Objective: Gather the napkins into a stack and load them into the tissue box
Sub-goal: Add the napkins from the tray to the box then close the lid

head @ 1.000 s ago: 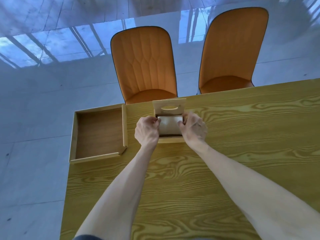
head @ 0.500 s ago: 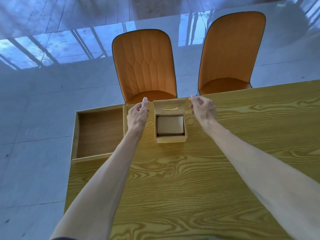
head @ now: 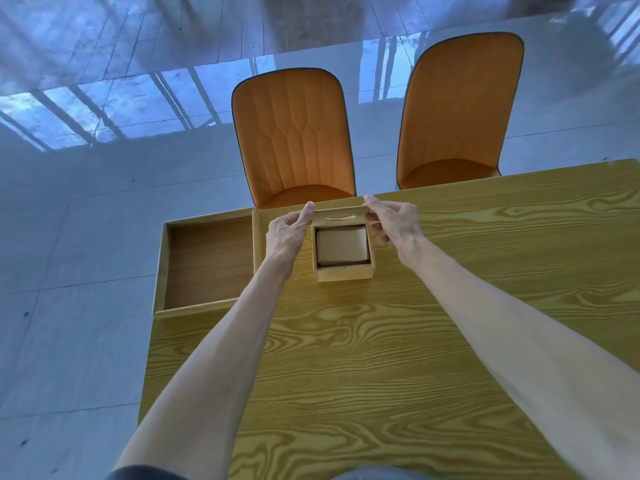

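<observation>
A tray [head: 207, 261] lay at the table's [head: 381, 358] left edge. The left hand [head: 287, 233] and right hand [head: 394, 223] pinched the lid's [head: 341, 216] ends. Between them, the napkins [head: 341, 244] sat stacked inside the open box [head: 344, 273].

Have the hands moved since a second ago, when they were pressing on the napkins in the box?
Yes. Both hands, left and right, went from inside the small wooden tissue box to its far edge, gripping the slotted wooden lid.
</observation>
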Demonstrator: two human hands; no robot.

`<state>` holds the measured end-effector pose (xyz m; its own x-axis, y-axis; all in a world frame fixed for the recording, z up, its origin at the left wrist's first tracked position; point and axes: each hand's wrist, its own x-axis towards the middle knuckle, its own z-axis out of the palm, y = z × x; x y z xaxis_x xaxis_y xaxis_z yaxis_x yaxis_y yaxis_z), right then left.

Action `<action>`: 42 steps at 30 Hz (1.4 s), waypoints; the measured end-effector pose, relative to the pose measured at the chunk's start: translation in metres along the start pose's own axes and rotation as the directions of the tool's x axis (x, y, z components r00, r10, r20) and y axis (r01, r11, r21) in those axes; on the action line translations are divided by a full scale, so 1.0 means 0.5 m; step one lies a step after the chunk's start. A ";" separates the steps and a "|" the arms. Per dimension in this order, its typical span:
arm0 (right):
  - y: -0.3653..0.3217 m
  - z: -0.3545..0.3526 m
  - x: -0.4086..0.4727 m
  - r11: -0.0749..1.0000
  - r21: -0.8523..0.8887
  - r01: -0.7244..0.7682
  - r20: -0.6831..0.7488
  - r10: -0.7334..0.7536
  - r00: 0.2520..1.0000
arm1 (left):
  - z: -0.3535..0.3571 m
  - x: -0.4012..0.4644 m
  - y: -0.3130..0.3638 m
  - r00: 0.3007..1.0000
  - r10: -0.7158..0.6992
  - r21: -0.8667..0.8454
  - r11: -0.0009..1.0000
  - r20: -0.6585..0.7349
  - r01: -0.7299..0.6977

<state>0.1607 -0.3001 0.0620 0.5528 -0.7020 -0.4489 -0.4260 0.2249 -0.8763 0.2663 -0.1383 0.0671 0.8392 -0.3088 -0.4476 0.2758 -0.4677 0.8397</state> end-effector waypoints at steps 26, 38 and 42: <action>0.146 -0.013 -0.056 0.993 -0.118 0.013 0.040 -0.008 0.999 | 0.030 -0.054 -0.154 0.999 -0.034 -0.072 0.997 0.001 0.034; 0.146 -0.019 -0.032 0.941 -0.339 0.015 0.083 0.014 0.996 | 0.007 -0.023 -0.138 0.989 -0.048 0.251 0.968 0.140 0.012; 0.096 -0.028 -0.029 0.734 -0.676 0.074 0.181 0.068 0.981 | -0.018 -0.014 -0.095 0.939 -0.143 0.579 0.812 0.313 -0.070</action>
<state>0.1224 -0.2884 0.0291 0.6429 -0.5514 -0.5317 -0.7557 -0.3433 -0.5578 0.2515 -0.1066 0.0330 0.6020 -0.4823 -0.6364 -0.1059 -0.8382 0.5350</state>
